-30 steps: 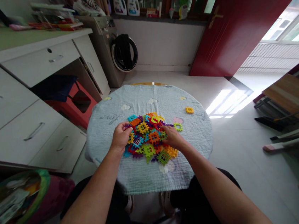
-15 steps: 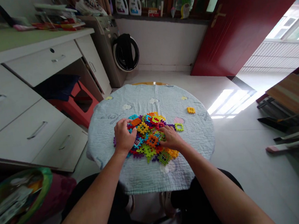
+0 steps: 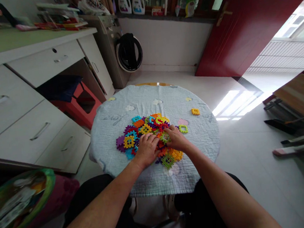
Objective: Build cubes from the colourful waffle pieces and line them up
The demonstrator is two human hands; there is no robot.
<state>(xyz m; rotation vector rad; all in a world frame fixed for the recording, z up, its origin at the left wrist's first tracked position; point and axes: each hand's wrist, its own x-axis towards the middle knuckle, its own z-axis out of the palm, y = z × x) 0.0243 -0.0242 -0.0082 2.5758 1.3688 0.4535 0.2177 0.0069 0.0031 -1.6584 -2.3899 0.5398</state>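
A heap of small notched plastic building blocks [image 3: 145, 128] in many colours lies in the middle of a round table. My left hand [image 3: 147, 150] rests over the near middle of the heap, fingers stretched out across the blocks and pointing right. What lies under its palm is hidden. At the heap's right side my right hand [image 3: 177, 139] has thumb and fingers closed about a light green window block [image 3: 165, 138]. A yellow window block [image 3: 129, 142] shows left of my left hand. Just beyond my right hand lies a lime square frame block [image 3: 183, 129].
A pale blue cloth [image 3: 153, 181] covers the table. One orange-yellow block [image 3: 195, 111] lies apart at the right. Around stand a white drawer cabinet [image 3: 43, 114], a red stool [image 3: 87, 104], a washing machine [image 3: 108, 49] with its door open, and a filled bin [image 3: 64, 190] at lower left.
My left hand has moved right and nearer to me, from the heap's left side to its near middle, uncovering the yellow window block. My right hand has barely moved.
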